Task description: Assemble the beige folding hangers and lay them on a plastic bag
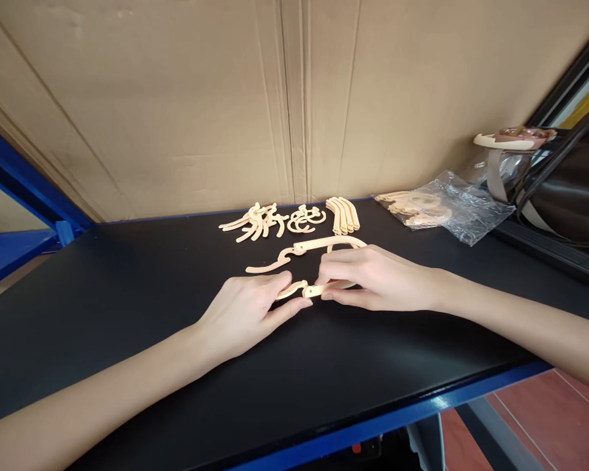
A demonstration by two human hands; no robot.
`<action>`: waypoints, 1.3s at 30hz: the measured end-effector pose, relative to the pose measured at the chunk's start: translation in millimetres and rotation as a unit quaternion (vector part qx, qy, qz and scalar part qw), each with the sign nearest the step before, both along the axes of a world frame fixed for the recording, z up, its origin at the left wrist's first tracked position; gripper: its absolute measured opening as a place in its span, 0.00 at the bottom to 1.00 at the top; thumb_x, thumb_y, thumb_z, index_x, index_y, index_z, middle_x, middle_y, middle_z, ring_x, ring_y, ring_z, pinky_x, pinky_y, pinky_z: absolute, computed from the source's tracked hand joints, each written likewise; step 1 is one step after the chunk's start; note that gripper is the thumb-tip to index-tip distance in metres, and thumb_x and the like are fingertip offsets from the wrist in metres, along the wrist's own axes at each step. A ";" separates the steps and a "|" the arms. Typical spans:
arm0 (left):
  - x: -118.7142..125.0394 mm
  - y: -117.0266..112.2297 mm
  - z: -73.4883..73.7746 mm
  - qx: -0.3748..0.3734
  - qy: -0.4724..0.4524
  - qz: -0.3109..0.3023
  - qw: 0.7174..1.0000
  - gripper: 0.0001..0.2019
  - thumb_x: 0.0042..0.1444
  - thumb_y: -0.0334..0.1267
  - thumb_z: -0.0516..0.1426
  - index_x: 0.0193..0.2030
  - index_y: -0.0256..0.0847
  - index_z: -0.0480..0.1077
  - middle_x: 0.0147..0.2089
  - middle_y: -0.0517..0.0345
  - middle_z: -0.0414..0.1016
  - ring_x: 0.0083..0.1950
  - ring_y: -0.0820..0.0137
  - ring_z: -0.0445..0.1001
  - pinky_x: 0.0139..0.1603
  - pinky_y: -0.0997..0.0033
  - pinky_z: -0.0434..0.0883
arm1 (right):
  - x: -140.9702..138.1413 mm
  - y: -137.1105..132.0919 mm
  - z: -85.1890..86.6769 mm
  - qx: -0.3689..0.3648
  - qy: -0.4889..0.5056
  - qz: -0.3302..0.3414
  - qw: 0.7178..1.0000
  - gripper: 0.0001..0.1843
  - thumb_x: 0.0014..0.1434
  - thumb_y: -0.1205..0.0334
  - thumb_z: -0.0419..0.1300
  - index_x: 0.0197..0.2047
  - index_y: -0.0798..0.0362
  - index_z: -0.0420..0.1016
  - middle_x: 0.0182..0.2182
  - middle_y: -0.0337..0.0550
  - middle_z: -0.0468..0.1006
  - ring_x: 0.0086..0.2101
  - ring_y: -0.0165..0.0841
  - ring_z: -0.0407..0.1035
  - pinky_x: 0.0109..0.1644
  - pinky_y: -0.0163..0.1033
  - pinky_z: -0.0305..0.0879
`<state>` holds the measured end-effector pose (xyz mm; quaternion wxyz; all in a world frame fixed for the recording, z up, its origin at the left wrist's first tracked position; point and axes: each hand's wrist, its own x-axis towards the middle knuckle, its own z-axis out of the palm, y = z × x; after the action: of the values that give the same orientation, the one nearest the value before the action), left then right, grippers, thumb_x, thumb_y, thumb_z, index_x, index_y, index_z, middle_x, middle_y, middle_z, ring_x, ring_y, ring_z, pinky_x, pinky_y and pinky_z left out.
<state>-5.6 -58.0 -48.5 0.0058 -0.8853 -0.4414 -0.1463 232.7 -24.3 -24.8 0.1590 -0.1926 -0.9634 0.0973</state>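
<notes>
My left hand [248, 311] is closed, pinching a curved cream plastic hanger arm [292, 290] between thumb and fingers. My right hand [377, 278] is closed on a straighter cream hanger arm [315, 291], whose end shows a small round hole. The ends of the two pieces meet between my hands, just above the black tabletop; whether they are locked together I cannot tell. Just beyond my fingers lies a joined folding hanger [331, 243], with one curved arm reaching left. Its right end is partly hidden by my right hand.
Along the back lie a loose pile of curved arms [258, 221], several hooks [304, 220] and a neat row of straighter arms [343, 216]. Right of them, a clear plastic bag [442, 206] holds more cream parts. A dark bag [569, 176] stands at the right; cardboard [177, 104] walls the back.
</notes>
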 end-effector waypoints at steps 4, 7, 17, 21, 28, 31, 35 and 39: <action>0.7 -1.3 2.4 0.001 -0.006 0.011 1.000 0.21 0.66 0.53 0.47 0.29 0.41 0.62 0.23 0.66 0.68 0.20 0.74 0.64 0.23 0.77 0.54 | 0.0 0.5 0.1 -0.018 0.009 0.008 1.000 0.06 0.66 0.64 0.54 0.35 0.53 0.68 0.30 0.36 0.67 0.32 0.26 0.61 0.34 0.32 0.56; 0.5 -2.9 2.6 0.008 -0.007 0.007 1.000 0.20 0.65 0.53 0.47 0.28 0.41 0.61 0.22 0.66 0.67 0.19 0.74 0.63 0.22 0.77 0.54 | 0.0 0.3 0.5 -0.025 0.009 0.011 1.000 0.06 0.66 0.64 0.54 0.36 0.53 0.69 0.31 0.37 0.68 0.32 0.27 0.62 0.35 0.33 0.57; -3.3 1.7 -5.6 0.069 0.015 -0.038 0.997 0.24 0.69 0.51 0.40 0.26 0.42 0.59 0.19 0.65 0.64 0.17 0.73 0.63 0.20 0.75 0.52 | -3.2 -0.5 -1.4 -0.068 0.053 0.022 0.996 0.08 0.67 0.61 0.53 0.36 0.54 0.68 0.31 0.39 0.69 0.33 0.28 0.63 0.37 0.34 0.60; -2.0 -0.3 1.5 0.108 0.062 -0.047 0.991 0.25 0.70 0.49 0.38 0.25 0.41 0.60 0.18 0.64 0.66 0.16 0.73 0.64 0.19 0.75 0.51 | -4.4 -2.9 -0.4 -0.100 0.066 0.015 0.993 0.09 0.67 0.60 0.53 0.36 0.54 0.68 0.33 0.39 0.71 0.35 0.28 0.64 0.37 0.34 0.60; -3.6 0.3 4.3 0.243 0.127 -0.068 0.959 0.27 0.71 0.46 0.39 0.24 0.39 0.63 0.17 0.60 0.68 0.16 0.71 0.67 0.19 0.73 0.50 | -2.9 -2.2 -1.4 -0.148 0.058 0.005 0.987 0.09 0.67 0.59 0.54 0.37 0.54 0.69 0.33 0.39 0.72 0.32 0.27 0.65 0.35 0.33 0.59; -4.6 0.8 3.8 0.262 0.148 -0.079 0.950 0.26 0.70 0.45 0.40 0.23 0.39 0.64 0.18 0.59 0.67 0.17 0.71 0.67 0.19 0.72 0.50 | -2.3 -1.5 -1.5 -0.184 0.047 -0.001 0.982 0.10 0.67 0.58 0.53 0.38 0.54 0.69 0.31 0.37 0.72 0.27 0.25 0.63 0.31 0.32 0.57; -2.7 -1.3 1.9 0.188 0.106 -0.041 0.976 0.23 0.69 0.48 0.44 0.24 0.40 0.63 0.19 0.61 0.70 0.17 0.71 0.68 0.19 0.73 0.50 | -2.8 -1.5 0.2 -0.174 0.049 -0.009 0.984 0.11 0.66 0.56 0.55 0.37 0.54 0.71 0.34 0.40 0.73 0.32 0.28 0.65 0.34 0.33 0.59; 0.1 -2.3 -2.0 0.091 0.057 0.005 0.994 0.21 0.66 0.51 0.45 0.25 0.41 0.61 0.18 0.64 0.68 0.16 0.73 0.64 0.19 0.75 0.49 | -2.5 -0.5 0.2 -0.163 0.049 -0.011 0.985 0.11 0.65 0.55 0.56 0.37 0.53 0.71 0.33 0.40 0.74 0.35 0.30 0.66 0.37 0.34 0.61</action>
<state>-5.5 -60.3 -50.5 0.1123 -0.8857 -0.4299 -0.1350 230.2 -24.8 -24.6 0.1734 -0.2217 -0.9236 0.2602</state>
